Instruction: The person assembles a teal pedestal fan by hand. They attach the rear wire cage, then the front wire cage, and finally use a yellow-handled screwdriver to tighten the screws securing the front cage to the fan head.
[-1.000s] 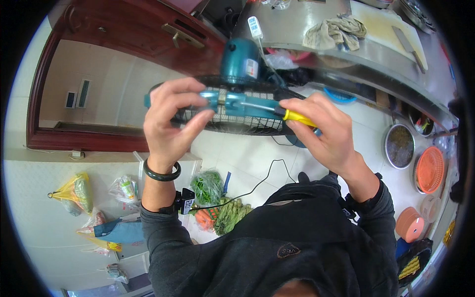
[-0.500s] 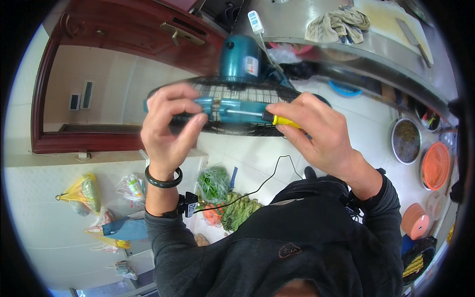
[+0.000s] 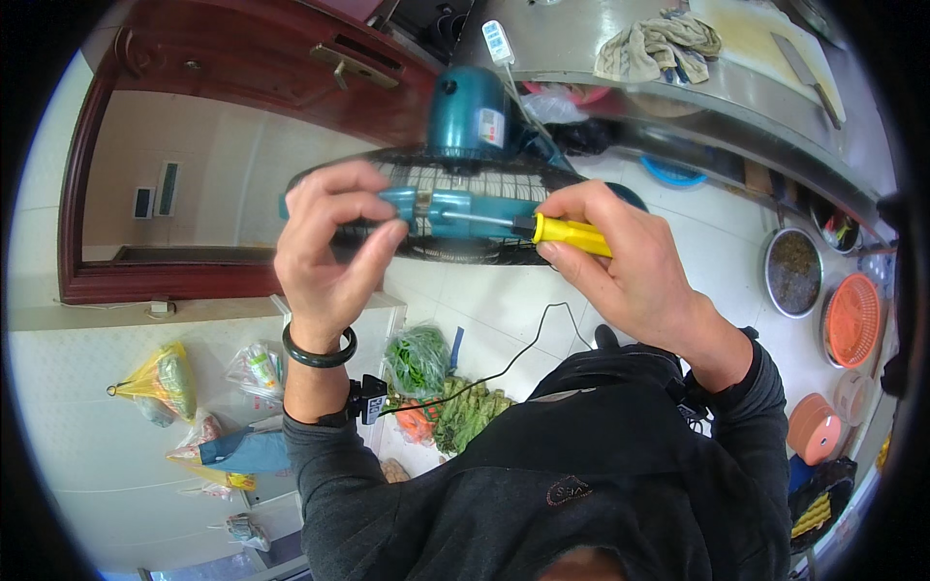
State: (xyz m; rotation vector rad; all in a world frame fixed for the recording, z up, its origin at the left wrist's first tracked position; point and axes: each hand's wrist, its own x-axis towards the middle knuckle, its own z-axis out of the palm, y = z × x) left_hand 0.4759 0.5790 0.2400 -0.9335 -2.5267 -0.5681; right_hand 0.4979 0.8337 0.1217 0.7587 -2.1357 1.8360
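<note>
My left hand [image 3: 334,252] grips the teal clip on the rim of a black wire fan guard [image 3: 436,198], at its near edge. A teal motor housing [image 3: 470,116] rises behind the guard. My right hand [image 3: 630,266] is closed around a yellow-handled screwdriver [image 3: 572,234]. Its metal shaft points left into the teal clip [image 3: 441,211], between my two hands. A dark bracelet circles my left wrist.
A steel counter [image 3: 630,77] with a crumpled cloth [image 3: 659,44] and a cleaver runs along the top right. Bowls and an orange basket [image 3: 852,320] stand on the floor at right. Green vegetables [image 3: 426,373] and plastic bags [image 3: 165,382] lie below. A red-brown door frame [image 3: 107,286] is at left.
Both hands and the fan guard have shifted slightly lower and left in view. The screwdriver stays set into the teal clip.
</note>
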